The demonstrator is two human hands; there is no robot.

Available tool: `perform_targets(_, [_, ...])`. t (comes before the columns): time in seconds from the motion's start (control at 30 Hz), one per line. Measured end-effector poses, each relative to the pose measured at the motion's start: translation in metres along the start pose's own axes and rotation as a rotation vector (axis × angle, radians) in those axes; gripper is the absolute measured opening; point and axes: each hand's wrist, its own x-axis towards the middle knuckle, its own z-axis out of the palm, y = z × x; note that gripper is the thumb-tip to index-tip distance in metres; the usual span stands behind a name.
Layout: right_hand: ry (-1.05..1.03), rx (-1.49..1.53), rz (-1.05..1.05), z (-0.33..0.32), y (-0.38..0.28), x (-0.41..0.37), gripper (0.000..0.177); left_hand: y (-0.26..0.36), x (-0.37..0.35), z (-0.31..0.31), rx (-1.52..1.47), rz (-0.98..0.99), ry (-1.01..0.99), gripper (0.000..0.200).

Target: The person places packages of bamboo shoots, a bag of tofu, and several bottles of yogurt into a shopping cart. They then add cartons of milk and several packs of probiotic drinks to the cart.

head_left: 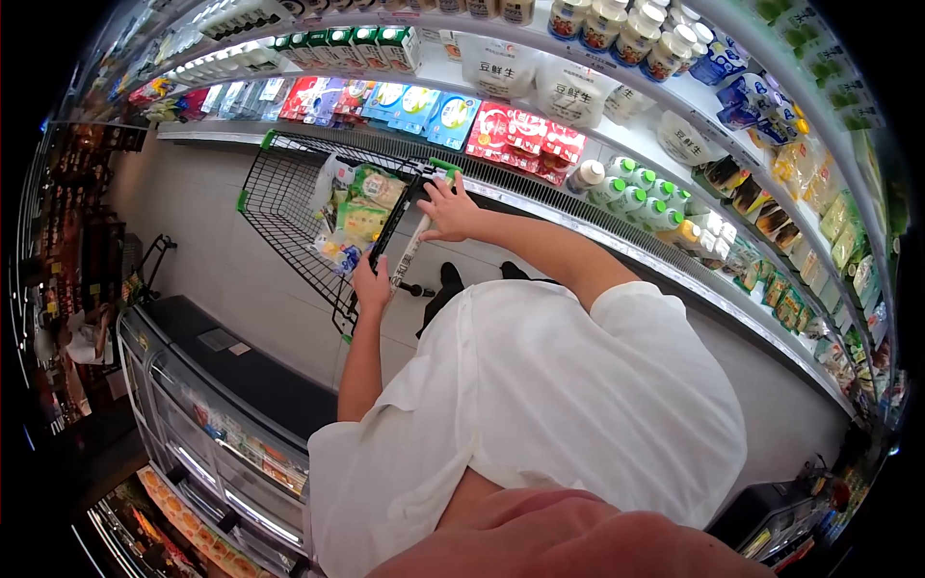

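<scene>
A wire shopping cart (pixel 279 207) with green corners stands at upper left, its pale printed handle (pixel 407 258) nearest my body. My left hand (pixel 371 285) is closed round the lower end of the handle, beside a black bar. Over the upper end, near a green cap, my right hand (pixel 447 208) rests with its fingers spread. Inside the cart lie a green-and-yellow food packet (pixel 364 222), a clear plastic bag (pixel 330 183) and a blue-and-white packet (pixel 337 252).
A refrigerated shelf (pixel 540 207) runs along the top and right, with red boxes (pixel 506 130), green-capped bottles (pixel 631 200) and white pouches (pixel 570 91). A freezer cabinet (pixel 241 371) stands at lower left. Pale floor tiles (pixel 193 236) surround the cart. A person (pixel 87 337) is at far left.
</scene>
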Motion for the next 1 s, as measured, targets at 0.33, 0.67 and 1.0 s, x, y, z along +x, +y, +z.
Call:
perform_targets(0.33, [-0.073,-0.041,0.020,-0.014,-0.023,0.077,0.102,-0.035,0.049,-0.034,-0.039,0.029,0.039,0.054])
perform_targets(0.67, [-0.014,0.012,0.049,-0.016,-0.045,0.141,0.094,-0.062,0.099,-0.063,-0.041,-0.003,-0.022,0.053])
perform_targets(1.0, [-0.009,0.027,0.071,-0.026,-0.059,0.169,0.091,-0.092,0.130,-0.068,-0.050,-0.040,-0.083,0.062])
